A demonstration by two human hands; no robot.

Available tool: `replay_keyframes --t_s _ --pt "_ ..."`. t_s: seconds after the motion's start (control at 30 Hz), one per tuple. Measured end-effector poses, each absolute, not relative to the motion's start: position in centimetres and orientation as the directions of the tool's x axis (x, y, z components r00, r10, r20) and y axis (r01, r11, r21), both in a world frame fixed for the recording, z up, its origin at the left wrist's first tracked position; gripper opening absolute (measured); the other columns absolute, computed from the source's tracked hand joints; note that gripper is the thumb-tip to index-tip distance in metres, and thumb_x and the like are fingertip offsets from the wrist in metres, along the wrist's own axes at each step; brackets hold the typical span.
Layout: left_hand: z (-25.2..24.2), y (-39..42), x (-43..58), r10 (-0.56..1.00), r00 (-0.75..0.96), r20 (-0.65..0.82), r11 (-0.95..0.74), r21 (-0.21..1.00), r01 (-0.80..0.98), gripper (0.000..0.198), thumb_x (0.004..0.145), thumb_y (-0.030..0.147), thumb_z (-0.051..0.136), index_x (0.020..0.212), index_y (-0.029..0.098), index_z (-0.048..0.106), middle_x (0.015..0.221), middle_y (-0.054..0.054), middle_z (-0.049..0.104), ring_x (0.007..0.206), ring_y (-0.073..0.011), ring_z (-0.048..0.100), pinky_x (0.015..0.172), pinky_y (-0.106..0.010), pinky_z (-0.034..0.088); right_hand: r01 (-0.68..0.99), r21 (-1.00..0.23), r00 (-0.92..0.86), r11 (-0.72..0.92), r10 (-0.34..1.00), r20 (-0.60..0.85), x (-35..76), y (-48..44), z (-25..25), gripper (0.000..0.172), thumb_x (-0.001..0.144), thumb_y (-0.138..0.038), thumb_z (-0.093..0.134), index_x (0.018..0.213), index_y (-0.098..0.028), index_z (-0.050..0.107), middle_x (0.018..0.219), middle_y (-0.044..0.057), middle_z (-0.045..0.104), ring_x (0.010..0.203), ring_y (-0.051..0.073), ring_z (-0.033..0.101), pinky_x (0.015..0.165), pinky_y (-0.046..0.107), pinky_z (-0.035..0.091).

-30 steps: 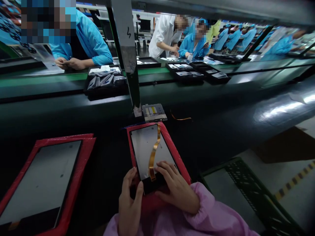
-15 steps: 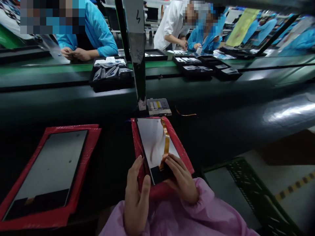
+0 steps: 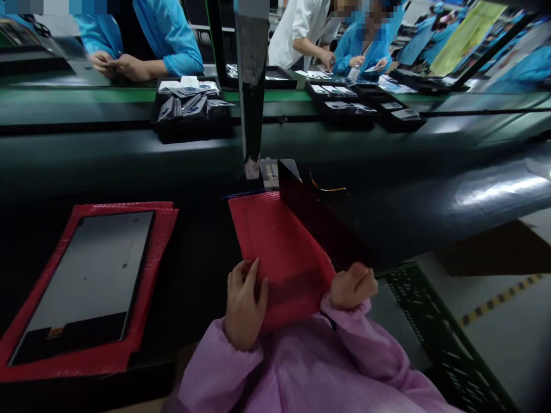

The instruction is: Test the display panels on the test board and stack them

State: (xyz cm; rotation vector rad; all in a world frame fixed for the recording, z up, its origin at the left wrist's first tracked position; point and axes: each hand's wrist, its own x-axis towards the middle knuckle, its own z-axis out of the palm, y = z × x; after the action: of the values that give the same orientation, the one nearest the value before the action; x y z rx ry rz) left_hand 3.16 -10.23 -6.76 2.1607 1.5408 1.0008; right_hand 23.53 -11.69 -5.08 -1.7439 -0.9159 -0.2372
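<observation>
A dark flat display panel stands tilted up on its long edge, its black side towards me, over the right border of a red bubble-wrap sheet. My right hand is closed around the panel's near end. My left hand lies at the left edge of the red sheet, fingers slightly bent and thumb apart, with nothing in it. To the left, another display panel, grey-backed with a black strip at its near end, rests on more red bubble wrap.
Behind the sheet, a small metallic part sits by an upright post. A thin orange strip lies beside it. Black trays of parts line the far bench, where people in blue sit. A green crate stands at lower right.
My right hand has lifted the panel off the red sheet and swung it up to the right, so its grey back and orange ribbon no longer show. My left hand has shifted slightly.
</observation>
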Motion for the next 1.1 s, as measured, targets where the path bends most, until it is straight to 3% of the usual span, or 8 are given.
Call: replay_keyframes --t_s 0.07,0.2,0.4,0.6,0.73,0.83,0.93,1.1 --pt "-6.9 -10.2 3.0 0.908 0.178 0.380 -0.388 0.598 0.702 0.038 0.093 0.026 0.053 0.128 0.011 0.058 0.118 -0.015 0.053 0.108 -0.0248 0.053 0.092 -0.043 0.053 0.613 -0.774 0.779 -0.159 0.288 0.558 23.5 -11.4 -5.0 0.056 0.098 -0.063 0.031 0.056 -0.025 0.034 0.046 -0.005 0.025 0.042 0.012 0.028 0.044 0.030 0.019" --pt "-7.0 -10.2 2.8 0.909 0.175 0.377 -0.385 0.607 0.695 0.039 0.093 0.027 0.054 0.129 0.012 0.057 0.117 -0.015 0.053 0.108 -0.0245 0.053 0.093 -0.043 0.052 0.496 -0.855 0.865 -0.152 0.170 0.472 23.2 -11.0 -4.2 0.056 0.098 -0.060 0.036 0.056 -0.025 0.027 0.049 -0.006 0.021 0.045 0.010 0.021 0.044 0.029 0.016" --pt "-6.5 -9.8 2.1 0.929 0.221 0.297 -0.368 0.666 0.649 0.040 0.095 0.032 0.050 0.130 0.013 0.057 0.117 -0.014 0.056 0.108 -0.0246 0.054 0.095 -0.043 0.051 0.388 -0.918 0.905 -0.085 0.224 0.362 21.9 -10.5 -3.4 0.061 0.091 -0.071 0.039 0.055 -0.025 0.021 0.049 -0.007 0.017 0.044 0.009 0.018 0.039 0.027 0.016" --pt "-3.3 -5.7 -0.2 0.942 0.242 0.232 -0.332 0.745 0.579 0.039 0.095 0.040 0.048 0.122 0.014 0.060 0.115 -0.013 0.062 0.110 -0.0252 0.058 0.099 -0.045 0.049 0.336 -0.939 0.895 -0.076 0.335 0.293 20.7 -11.3 -5.4 0.058 0.094 -0.066 0.039 0.057 -0.025 0.021 0.050 -0.008 0.014 0.041 0.008 0.018 0.038 0.026 0.016" --pt "-1.9 0.4 0.9 0.936 0.108 0.334 -0.349 0.854 0.386 0.045 0.096 0.048 0.044 0.125 0.017 0.057 0.128 -0.013 0.060 0.124 -0.0253 0.054 0.108 -0.045 0.042 0.356 -0.931 0.873 -0.081 0.383 0.301 20.2 -12.3 -6.8 0.057 0.095 -0.064 0.040 0.056 -0.025 0.023 0.047 -0.008 0.019 0.041 0.009 0.021 0.039 0.027 0.018" --pt "-2.5 4.7 3.3 0.946 0.027 0.324 -0.325 0.940 0.107 0.054 0.091 0.060 0.047 0.124 0.019 0.059 0.133 -0.011 0.059 0.127 -0.0243 0.053 0.113 -0.043 0.036 0.394 -0.916 0.850 -0.080 0.410 0.330 19.9 -12.8 -7.5 0.056 0.095 -0.062 0.040 0.055 -0.026 0.026 0.043 -0.006 0.026 0.040 0.011 0.027 0.039 0.028 0.021" --pt "-3.9 7.1 5.4 0.956 0.091 0.279 -0.259 0.948 -0.183 0.056 0.085 0.069 0.050 0.110 0.021 0.066 0.117 -0.009 0.066 0.119 -0.0228 0.058 0.109 -0.037 0.041 0.441 -0.894 0.821 -0.074 0.437 0.368 19.9 -13.3 -7.9 0.057 0.096 -0.061 0.037 0.053 -0.026 0.029 0.042 -0.005 0.029 0.039 0.012 0.030 0.039 0.028 0.023" --pt "-6.3 7.6 6.2 0.964 0.129 0.231 -0.186 0.938 -0.292 0.055 0.087 0.070 0.045 0.096 0.020 0.067 0.091 -0.005 0.067 0.089 -0.0177 0.065 0.087 -0.032 0.053 0.557 -0.825 0.740 -0.094 0.506 0.442 20.3 -14.9 -8.3 0.063 0.094 -0.069 0.034 0.050 -0.024 0.028 0.042 -0.005 0.026 0.039 0.010 0.027 0.040 0.027 0.022"
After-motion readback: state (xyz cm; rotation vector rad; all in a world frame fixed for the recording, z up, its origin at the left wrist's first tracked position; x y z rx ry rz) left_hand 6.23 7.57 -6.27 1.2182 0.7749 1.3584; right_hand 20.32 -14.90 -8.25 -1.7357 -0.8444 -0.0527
